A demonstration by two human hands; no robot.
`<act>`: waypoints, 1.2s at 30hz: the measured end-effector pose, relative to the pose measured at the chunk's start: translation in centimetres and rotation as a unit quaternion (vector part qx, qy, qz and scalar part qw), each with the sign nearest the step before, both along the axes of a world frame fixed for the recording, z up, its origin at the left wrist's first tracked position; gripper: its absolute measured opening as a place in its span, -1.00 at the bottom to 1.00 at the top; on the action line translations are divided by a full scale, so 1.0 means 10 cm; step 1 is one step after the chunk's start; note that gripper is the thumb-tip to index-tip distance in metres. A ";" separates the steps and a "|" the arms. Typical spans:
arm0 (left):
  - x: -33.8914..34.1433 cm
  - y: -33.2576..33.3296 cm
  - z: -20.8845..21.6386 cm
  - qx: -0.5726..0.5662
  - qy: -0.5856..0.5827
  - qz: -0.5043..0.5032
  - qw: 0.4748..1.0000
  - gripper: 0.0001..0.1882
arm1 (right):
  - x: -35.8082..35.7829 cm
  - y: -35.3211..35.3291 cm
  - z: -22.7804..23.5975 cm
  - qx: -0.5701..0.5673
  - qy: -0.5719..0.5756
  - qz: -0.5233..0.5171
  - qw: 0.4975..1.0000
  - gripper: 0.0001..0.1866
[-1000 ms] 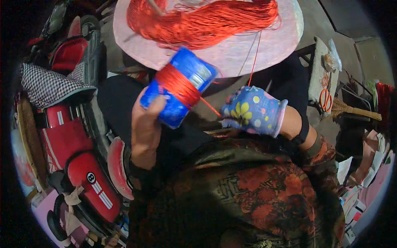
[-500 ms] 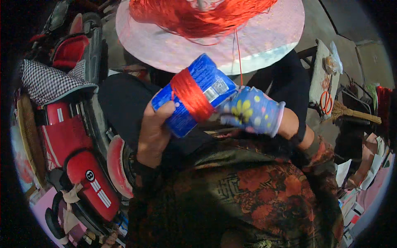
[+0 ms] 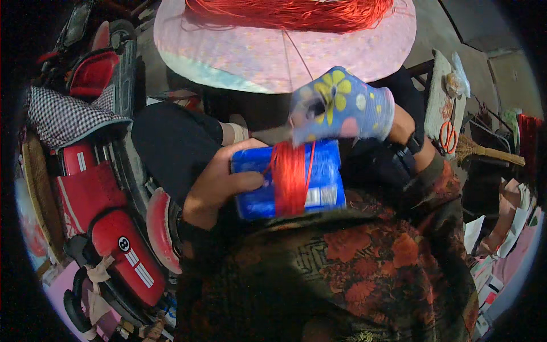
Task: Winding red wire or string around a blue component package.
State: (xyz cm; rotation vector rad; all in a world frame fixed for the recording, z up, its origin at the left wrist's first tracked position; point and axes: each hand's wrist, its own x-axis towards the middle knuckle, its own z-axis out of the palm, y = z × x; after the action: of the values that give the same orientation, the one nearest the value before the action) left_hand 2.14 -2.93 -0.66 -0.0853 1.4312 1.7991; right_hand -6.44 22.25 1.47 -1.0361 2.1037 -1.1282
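Observation:
In my bare left hand (image 3: pixel 215 185) is a flat blue packet (image 3: pixel 327 171), its thumb across the front and fingers behind. A band of red cord (image 3: pixel 289 179) is wound round the packet's middle. My right hand (image 3: pixel 339 108), in a blue glove with flowers and dots, is just above the packet with its fingers curled in. One strand of the cord runs from the packet up to the glove, and another from the glove toward the round pale pink disc (image 3: pixel 245 62). On that disc lies a large red skein (image 3: pixel 290 14). The gloved fingertips are partly blurred.
A red ride-on vehicle (image 3: pixel 122 251) and a checked cloth (image 3: pixel 74 111) are at the left. At the right, orange-handled scissors (image 3: pixel 448 137) lie on a narrow board (image 3: pixel 437 100), near a straw broom (image 3: pixel 490 155). Papers (image 3: pixel 513 228) pile up at the lower right.
The packet has turned from slanted to nearly level and come down a little. My right hand has moved from the packet's right end to above it. The disc and skein have turned.

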 end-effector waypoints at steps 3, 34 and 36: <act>-0.13 -0.06 0.06 0.142 0.050 -0.084 0.985 -0.56 | -0.09 0.22 -0.51 -0.106 0.056 -0.084 0.989 -0.72; -0.09 -0.09 0.19 -0.088 0.167 -0.109 0.976 -0.32 | -0.20 -0.19 -0.27 -0.147 -0.002 -0.124 0.981 -0.72; -0.03 -0.26 0.17 -0.017 0.168 -0.089 0.982 -0.32 | -0.14 -0.14 -0.24 -0.028 -0.090 -0.147 0.985 -0.73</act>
State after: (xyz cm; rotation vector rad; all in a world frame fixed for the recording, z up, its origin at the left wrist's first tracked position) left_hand 1.83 -5.55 1.05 0.3351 1.6471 1.6949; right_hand -7.81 20.87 -0.90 -0.6321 2.1331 -1.3730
